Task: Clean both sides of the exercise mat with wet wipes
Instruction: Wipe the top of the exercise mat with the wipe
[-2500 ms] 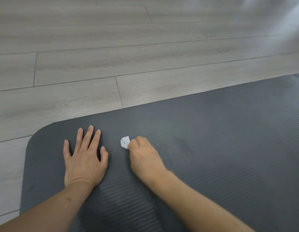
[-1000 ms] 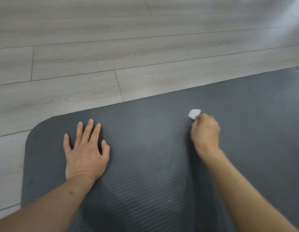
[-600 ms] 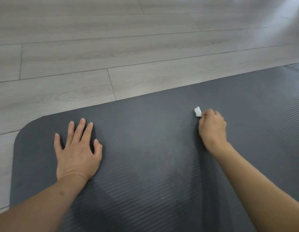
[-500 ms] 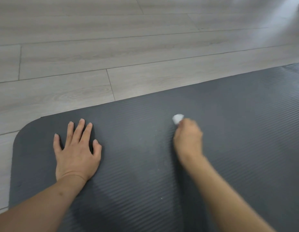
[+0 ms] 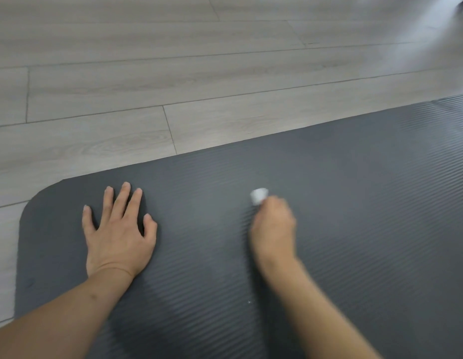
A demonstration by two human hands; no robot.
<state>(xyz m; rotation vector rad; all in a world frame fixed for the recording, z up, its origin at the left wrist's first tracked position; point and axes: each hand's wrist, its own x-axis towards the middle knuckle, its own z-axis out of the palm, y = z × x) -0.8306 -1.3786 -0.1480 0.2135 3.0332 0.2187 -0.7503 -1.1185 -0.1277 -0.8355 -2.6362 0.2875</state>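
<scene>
The dark ribbed exercise mat [image 5: 354, 229] is spread flat on the floor. The left hand [image 5: 119, 234] is pressed on it, palm down, fingers spread. The blurred right hand [image 5: 274, 229] is closed around a small white wet wipe [image 5: 258, 196]. Pale wooden floor [image 5: 173, 73] lies beyond.

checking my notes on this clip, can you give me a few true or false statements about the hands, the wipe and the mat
1. The left hand lies flat, fingers spread, on the mat. True.
2. The right hand holds a folded blue cloth. False: it grips a small white wipe.
3. The mat is rolled up. False: it lies flat on the floor.
4. The mat is dark grey and ribbed. True.
5. Both hands hold wipes. False: only the right does.
</scene>
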